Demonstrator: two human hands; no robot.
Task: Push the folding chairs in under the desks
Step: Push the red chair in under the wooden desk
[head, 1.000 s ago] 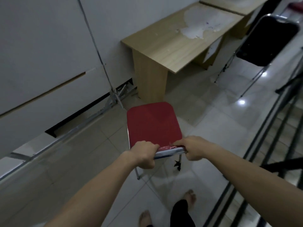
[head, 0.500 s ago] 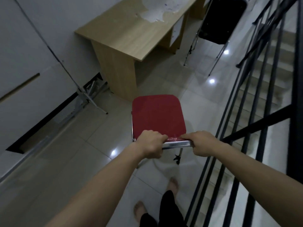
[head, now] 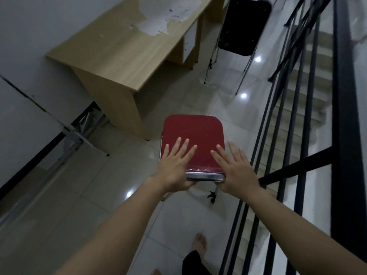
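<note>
A red folding chair (head: 193, 135) stands on the tiled floor just in front of me, beside the near end panel of a wooden desk (head: 127, 54). My left hand (head: 176, 165) and my right hand (head: 235, 168) are over the chrome top bar of its backrest, fingers spread flat and apart, palms at the bar. Neither hand grips the bar. A black folding chair (head: 243, 26) stands farther off, to the right of the desk, out from under it.
A black stair railing (head: 288, 120) runs along the right, close to the red chair, with steps going down behind it. A white wall panel with a metal floor bracket (head: 79, 133) is on the left. My bare foot (head: 200, 243) is on the tiles below.
Both hands have let go of the backrest bar and opened, fingers now spread. I have stepped forward, so the desk and railing are nearer.
</note>
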